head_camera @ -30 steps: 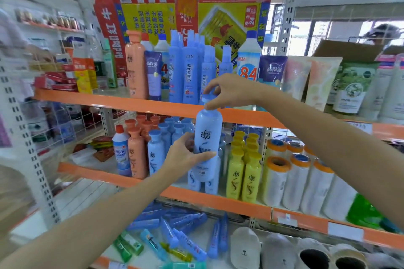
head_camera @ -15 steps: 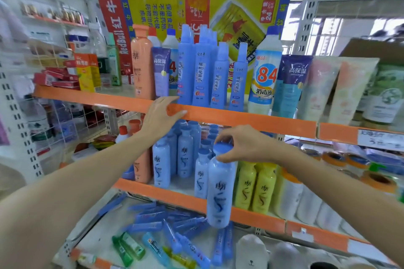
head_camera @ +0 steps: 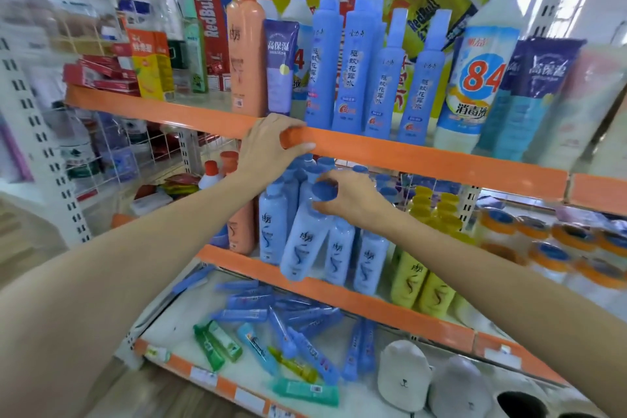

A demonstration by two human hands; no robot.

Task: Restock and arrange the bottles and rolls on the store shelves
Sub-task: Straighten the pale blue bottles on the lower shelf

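Observation:
A pale blue bottle [head_camera: 303, 237] with a darker blue cap tilts at the front of the middle shelf [head_camera: 339, 295], its base at the orange edge. My right hand [head_camera: 353, 200] grips it by the cap and neck. My left hand [head_camera: 271, 146] clasps the orange front rail of the upper shelf [head_camera: 424, 156], fingers curled over it. More blue bottles [head_camera: 369, 265] stand upright beside the tilted one, with an orange bottle [head_camera: 241, 231] to the left and yellow bottles [head_camera: 427, 282] to the right. Tape rolls [head_camera: 556, 254] with orange and blue rims fill the shelf's right end.
On the upper shelf stand tall blue spray bottles [head_camera: 353, 54], a peach bottle [head_camera: 246, 44], a "84" disinfectant bottle [head_camera: 475, 78] and tubes [head_camera: 280, 64]. The bottom shelf holds scattered blue and green tubes [head_camera: 271, 326] and white animal-shaped slippers [head_camera: 403, 373]. Wire baskets [head_camera: 101, 153] sit left.
My right hand has carried the blue bottle from in front of the shelves in to the middle shelf's front edge. My left hand let go of it and took hold of the upper rail.

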